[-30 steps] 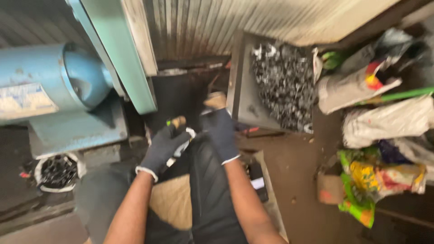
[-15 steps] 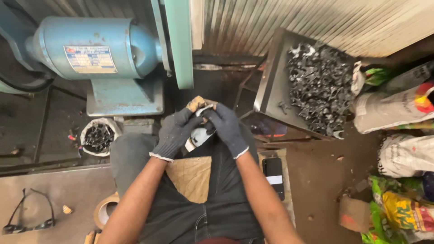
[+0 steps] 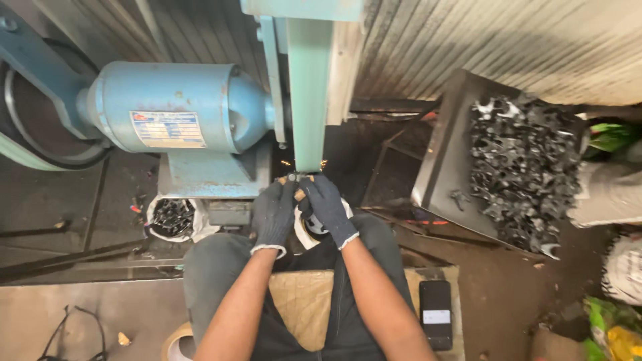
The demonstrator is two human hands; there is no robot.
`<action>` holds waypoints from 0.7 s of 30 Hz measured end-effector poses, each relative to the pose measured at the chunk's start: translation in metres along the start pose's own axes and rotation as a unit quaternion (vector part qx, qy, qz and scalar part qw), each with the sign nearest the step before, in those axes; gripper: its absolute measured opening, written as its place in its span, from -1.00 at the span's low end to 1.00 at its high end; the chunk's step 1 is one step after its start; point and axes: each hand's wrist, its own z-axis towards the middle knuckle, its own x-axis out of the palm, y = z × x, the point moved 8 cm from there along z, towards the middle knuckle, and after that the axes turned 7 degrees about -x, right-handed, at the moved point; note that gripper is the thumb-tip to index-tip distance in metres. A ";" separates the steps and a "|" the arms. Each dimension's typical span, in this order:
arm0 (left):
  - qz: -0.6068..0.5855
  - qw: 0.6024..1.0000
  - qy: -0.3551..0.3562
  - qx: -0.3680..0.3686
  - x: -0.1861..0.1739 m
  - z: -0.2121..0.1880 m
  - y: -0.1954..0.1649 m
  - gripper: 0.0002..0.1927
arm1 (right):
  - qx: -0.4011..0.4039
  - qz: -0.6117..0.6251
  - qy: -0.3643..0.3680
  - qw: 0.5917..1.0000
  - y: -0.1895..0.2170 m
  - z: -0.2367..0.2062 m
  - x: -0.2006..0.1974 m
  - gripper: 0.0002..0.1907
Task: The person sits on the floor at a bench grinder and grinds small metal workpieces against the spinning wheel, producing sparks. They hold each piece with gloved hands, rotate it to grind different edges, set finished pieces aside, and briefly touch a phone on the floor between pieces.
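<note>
My left hand and my right hand are both in dark gloves, pressed close together with the fingers curled around a small metal piece that I grip between them; most of it is hidden by the gloves, so I cannot tell its shape. The piece sits at my fingertips, right up against the bottom of the green grinding belt, and a few small sparks show on either side of where they meet. Just beneath my hands something white and rounded rests against my lap, partly covered by my right wrist. My knees are in dark trousers, with a tan cloth lying across them. Behind the belt, to the left, stands the blue motor on its blue base. Near the foot of that base, left of my left hand, sits a white bag of dark metal parts. To the right, well apart from my hands, a tilted dark tray holds a heap of similar dark metal parts. A black phone lies just beside my right thigh, and a pair of glasses rests on the floor at the lower left.
</note>
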 end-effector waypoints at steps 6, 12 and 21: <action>0.002 0.998 -0.027 0.063 0.023 0.013 0.017 -0.69 | -0.207 -0.187 -0.023 0.960 0.018 0.007 -0.005 -0.78; 0.067 0.986 -0.018 0.153 0.046 0.002 -0.011 -0.75 | -0.009 -0.056 -0.063 0.996 0.000 -0.001 -0.039 -0.76; -0.318 0.907 0.276 0.000 0.058 -0.046 -0.056 -0.67 | -0.173 -0.104 -0.266 0.942 0.063 -0.087 -0.068 -0.71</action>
